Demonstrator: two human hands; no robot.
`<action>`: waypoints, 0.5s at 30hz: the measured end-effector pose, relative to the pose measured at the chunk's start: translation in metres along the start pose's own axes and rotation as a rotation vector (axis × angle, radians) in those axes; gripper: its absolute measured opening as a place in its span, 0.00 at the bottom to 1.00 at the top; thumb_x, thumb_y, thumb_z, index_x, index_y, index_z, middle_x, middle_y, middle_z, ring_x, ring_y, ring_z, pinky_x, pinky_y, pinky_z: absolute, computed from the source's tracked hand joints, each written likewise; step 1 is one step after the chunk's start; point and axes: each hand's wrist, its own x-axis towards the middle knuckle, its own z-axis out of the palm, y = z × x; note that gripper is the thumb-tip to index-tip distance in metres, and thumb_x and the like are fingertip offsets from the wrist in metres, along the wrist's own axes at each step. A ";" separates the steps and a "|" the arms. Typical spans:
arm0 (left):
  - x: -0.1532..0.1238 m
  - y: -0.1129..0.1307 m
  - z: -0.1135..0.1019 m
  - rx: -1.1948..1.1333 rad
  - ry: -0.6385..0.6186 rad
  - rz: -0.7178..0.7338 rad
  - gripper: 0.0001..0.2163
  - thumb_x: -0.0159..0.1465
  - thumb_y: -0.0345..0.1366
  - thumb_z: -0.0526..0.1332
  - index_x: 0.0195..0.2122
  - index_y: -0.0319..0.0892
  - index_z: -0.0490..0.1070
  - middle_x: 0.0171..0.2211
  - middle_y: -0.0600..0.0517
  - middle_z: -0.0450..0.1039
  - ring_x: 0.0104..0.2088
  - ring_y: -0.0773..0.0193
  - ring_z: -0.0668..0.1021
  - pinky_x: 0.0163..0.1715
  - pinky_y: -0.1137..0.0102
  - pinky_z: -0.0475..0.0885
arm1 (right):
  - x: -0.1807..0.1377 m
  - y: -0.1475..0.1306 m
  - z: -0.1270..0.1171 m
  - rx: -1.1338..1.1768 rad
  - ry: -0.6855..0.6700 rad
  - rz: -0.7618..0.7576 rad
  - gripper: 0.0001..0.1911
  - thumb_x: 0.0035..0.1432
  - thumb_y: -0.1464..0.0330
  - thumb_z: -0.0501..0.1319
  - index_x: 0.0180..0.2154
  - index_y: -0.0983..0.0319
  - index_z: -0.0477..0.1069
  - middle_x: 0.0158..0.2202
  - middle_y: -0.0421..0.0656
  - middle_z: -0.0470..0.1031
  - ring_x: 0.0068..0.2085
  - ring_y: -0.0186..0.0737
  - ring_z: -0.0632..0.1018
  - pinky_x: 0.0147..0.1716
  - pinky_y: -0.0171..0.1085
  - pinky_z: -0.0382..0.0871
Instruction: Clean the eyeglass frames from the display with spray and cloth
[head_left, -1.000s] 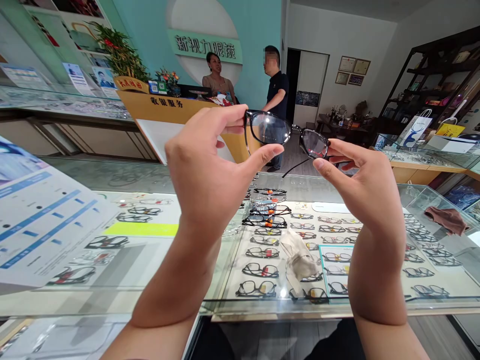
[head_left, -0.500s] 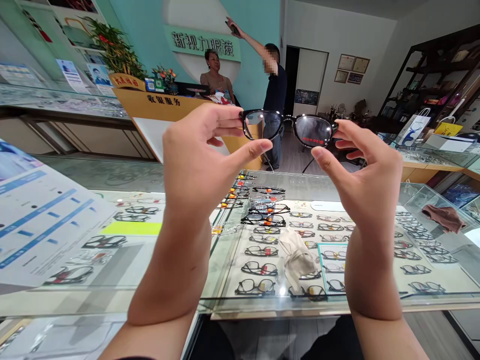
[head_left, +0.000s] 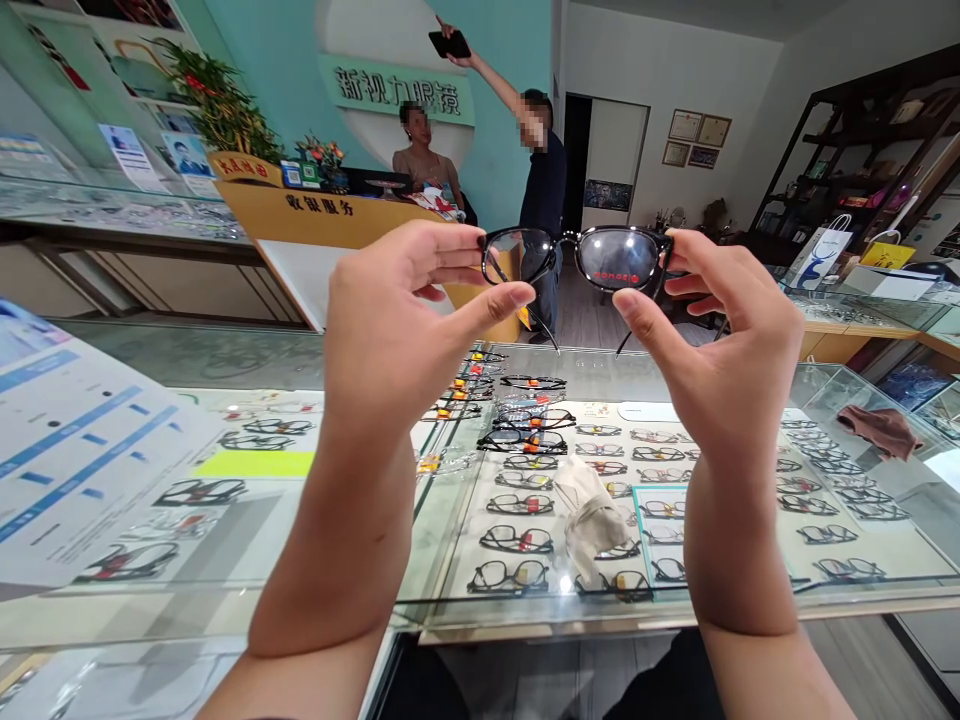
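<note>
A pair of black-framed eyeglasses is held up in front of me, above the glass counter. My left hand grips its left end, thumb below and fingers behind. On the opposite end, my right hand pinches the frame near the hinge. Red lettering marks the right lens. The temples hang unfolded, pointing away from me and down. Below the hands, many eyeglass frames lie in rows in the display case, and a crumpled beige cloth rests on the glass.
A printed sheet stands at the left of the counter. A brown cloth lies on the right. Across the room is a service desk with one person behind it; another person stands beside it, arm raised with a phone.
The eyeglasses have tilted slightly in my hands, and their temples show more. The whole view has shifted a little. The standing person's raised phone has turned, showing its flat side.
</note>
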 end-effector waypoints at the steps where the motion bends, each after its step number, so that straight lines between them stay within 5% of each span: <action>1: 0.000 0.000 0.000 -0.004 0.008 0.005 0.25 0.51 0.55 0.78 0.44 0.46 0.81 0.38 0.49 0.85 0.40 0.51 0.85 0.34 0.59 0.77 | 0.000 0.001 0.001 0.004 0.010 -0.009 0.20 0.64 0.54 0.66 0.54 0.54 0.76 0.50 0.47 0.81 0.50 0.51 0.82 0.50 0.53 0.79; 15: -0.004 -0.005 0.006 -0.096 0.095 0.201 0.29 0.48 0.54 0.80 0.46 0.48 0.75 0.44 0.51 0.79 0.46 0.49 0.82 0.52 0.51 0.76 | 0.006 0.031 0.000 0.204 -0.198 0.061 0.26 0.63 0.52 0.66 0.59 0.53 0.76 0.54 0.47 0.82 0.48 0.51 0.85 0.48 0.55 0.82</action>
